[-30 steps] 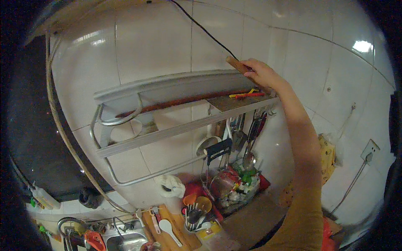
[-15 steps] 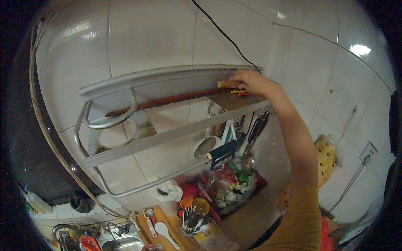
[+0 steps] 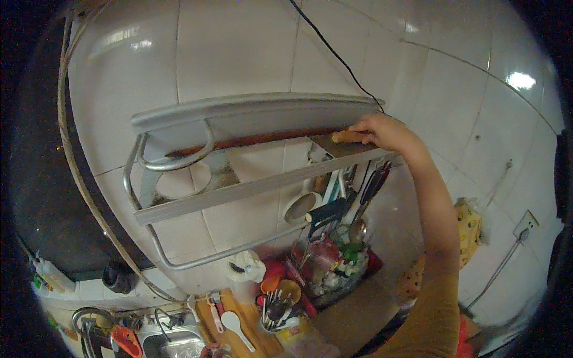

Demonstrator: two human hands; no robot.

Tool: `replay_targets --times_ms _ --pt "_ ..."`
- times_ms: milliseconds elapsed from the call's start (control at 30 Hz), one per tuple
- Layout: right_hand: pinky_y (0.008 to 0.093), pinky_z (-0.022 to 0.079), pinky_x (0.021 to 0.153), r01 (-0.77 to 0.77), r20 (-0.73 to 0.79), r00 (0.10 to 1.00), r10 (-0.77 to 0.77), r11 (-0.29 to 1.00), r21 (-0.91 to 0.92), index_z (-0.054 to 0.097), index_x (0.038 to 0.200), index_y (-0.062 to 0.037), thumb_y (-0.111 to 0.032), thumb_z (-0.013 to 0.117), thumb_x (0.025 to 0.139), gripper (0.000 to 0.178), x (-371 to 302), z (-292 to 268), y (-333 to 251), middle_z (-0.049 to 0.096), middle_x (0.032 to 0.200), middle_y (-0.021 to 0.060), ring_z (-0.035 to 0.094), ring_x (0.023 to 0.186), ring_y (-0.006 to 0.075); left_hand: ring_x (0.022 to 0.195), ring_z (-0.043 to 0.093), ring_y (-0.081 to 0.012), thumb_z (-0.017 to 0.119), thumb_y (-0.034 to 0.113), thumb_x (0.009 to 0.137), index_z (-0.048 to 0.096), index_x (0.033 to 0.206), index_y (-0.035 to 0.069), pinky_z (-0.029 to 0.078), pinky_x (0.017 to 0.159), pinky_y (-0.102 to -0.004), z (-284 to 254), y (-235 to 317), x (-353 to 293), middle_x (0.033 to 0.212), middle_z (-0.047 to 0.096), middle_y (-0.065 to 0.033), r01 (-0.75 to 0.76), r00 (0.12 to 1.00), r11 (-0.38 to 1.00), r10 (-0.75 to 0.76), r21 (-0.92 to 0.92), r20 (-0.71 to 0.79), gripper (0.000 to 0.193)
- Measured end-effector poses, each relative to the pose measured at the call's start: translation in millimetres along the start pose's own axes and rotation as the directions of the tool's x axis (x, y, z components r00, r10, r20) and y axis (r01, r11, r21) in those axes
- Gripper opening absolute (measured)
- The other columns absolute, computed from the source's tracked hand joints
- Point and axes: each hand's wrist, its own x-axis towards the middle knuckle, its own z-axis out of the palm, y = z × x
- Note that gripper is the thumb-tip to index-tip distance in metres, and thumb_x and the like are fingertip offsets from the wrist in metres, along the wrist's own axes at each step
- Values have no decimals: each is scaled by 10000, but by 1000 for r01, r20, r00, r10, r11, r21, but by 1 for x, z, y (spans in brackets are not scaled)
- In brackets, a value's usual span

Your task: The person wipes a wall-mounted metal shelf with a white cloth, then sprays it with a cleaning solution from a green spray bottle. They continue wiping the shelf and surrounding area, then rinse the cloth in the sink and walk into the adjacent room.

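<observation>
My right hand (image 3: 387, 130) reaches to the right end of a silver metal wall shelf (image 3: 250, 190). Its fingers are closed on a small tan, block-like piece (image 3: 347, 137), whose exact kind I cannot make out. The piece is at the shelf's brownish flat plate (image 3: 325, 145), by the back rail. A long reddish-brown stick (image 3: 250, 141) lies along the back of the shelf, its right end close to the hand. My left hand does not show.
Below the shelf hang a strainer (image 3: 302, 207), knives (image 3: 375, 182) and other utensils. Lower down are a wooden board (image 3: 209, 313) with a white rice paddle (image 3: 234, 328), a cutlery holder (image 3: 276, 316) and a sink (image 3: 173, 347). A black cable (image 3: 331, 51) runs down the wall.
The whole view has shifted, so the shelf appears farther right. The tan piece has moved right along the plate with my right hand. Small yellow and red bits below the fingers no longer show.
</observation>
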Motion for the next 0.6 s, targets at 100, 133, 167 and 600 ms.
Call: replay_targets --times_ms 100,133,167,600 --pt "363 425 742 -63 23 998 63 997 -37 591 964 -73 -45 601 674 291 -3 -5 -11 577 878 117 533 863 290 705 543 -123 504 291 845 523 1000 57 417 568 -248 1 2 -4 858 578 -47 11 1000 1000 -11 -19 -20 281" --pt "366 428 735 -41 -10 999 41 998 -47 597 947 -72 -52 597 680 268 -3 -1 0 583 868 119 538 848 292 703 542 -120 504 290 846 523 1000 57 415 565 -243 0 -1 -4 853 579 -43 -2 1000 1000 1 -26 -25 280" --pt "368 430 728 -26 -42 999 24 998 -61 604 930 -70 -59 592 686 244 -5 6 19 589 859 121 543 833 294 701 541 -117 503 290 846 524 1000 57 413 562 -238 -1 -3 -2 848 579 -40 -13 1000 999 12 -32 -24 280" --pt "386 436 718 -63 -129 991 39 980 -189 624 890 -105 -72 574 684 215 52 15 20 594 847 126 548 817 303 642 540 -115 504 225 848 514 992 39 408 512 -221 -8 -15 0 818 580 -60 23 999 995 -26 -97 -30 236"
